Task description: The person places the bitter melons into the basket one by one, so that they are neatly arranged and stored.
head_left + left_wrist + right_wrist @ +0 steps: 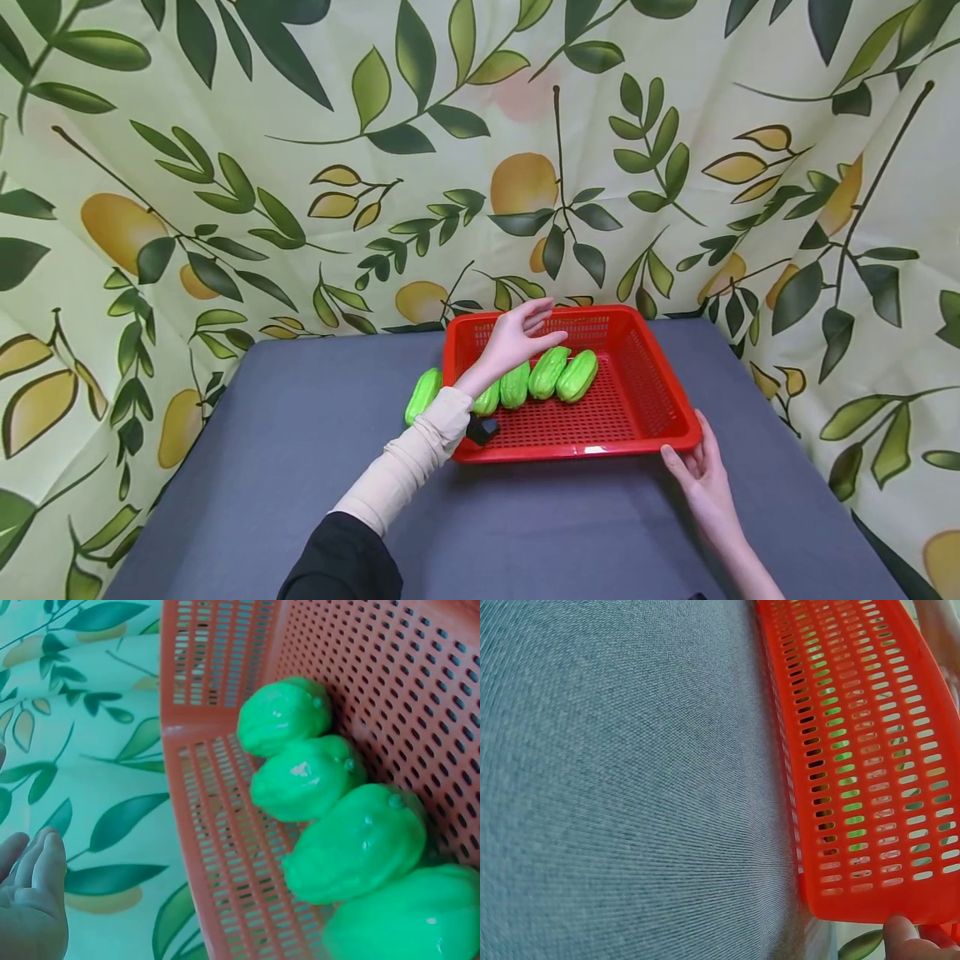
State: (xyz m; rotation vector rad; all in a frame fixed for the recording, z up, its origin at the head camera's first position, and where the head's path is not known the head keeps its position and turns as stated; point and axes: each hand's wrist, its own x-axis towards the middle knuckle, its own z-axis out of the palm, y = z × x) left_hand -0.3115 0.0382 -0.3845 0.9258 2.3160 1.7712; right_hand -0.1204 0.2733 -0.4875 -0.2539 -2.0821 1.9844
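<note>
A red perforated plastic basket (630,442) holds several pale green, ridged vegetables (577,377) that look like chayotes, lined up side by side toward its left half. My left hand (525,335) hovers over the basket, above those vegetables, its fingers loosely bent and holding nothing. In the left wrist view, part of that hand (34,900) shows at the left edge, apart from the vegetables (356,844). My right hand (703,471) grips the basket's front right corner, thumb in front and fingers along the side. The right wrist view shows its thumb (900,934) at the corner.
Another green vegetable (424,395) lies on the grey tablecloth (315,417), just outside the basket's left side. Behind the table hangs a leaf-and-fruit patterned cloth (450,192), which also runs along both sides.
</note>
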